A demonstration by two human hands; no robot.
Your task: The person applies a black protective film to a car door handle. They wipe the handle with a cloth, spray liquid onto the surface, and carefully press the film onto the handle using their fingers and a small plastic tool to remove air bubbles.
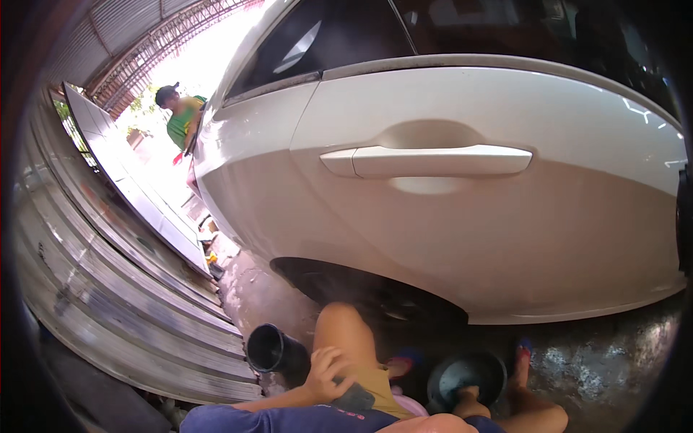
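My left hand (pixel 328 377) rests by my bent left thigh, its fingers loosely curled and apart, with nothing visible in them. Against my shorts, just beside that hand, lies a small dark grey thing (pixel 356 397) whose kind I cannot make out. My right hand (pixel 469 393) reaches down into a round black basin (pixel 498 382) on the ground between my feet; its fingers are hidden in there. A black bucket (pixel 267 348) stands to the left of my left knee. Ahead is the side of a white car, with a door handle (pixel 440 162) high on its rear door (pixel 404 216).
The car's rear wheel (pixel 375 296) is right before my knees. A corrugated metal wall (pixel 130 317) runs along the left. Under me shows part of a pink seat (pixel 410 404). Beyond the car's rear, a person in a green shirt (pixel 182 124) leans at it. The ground (pixel 592 361) looks wet.
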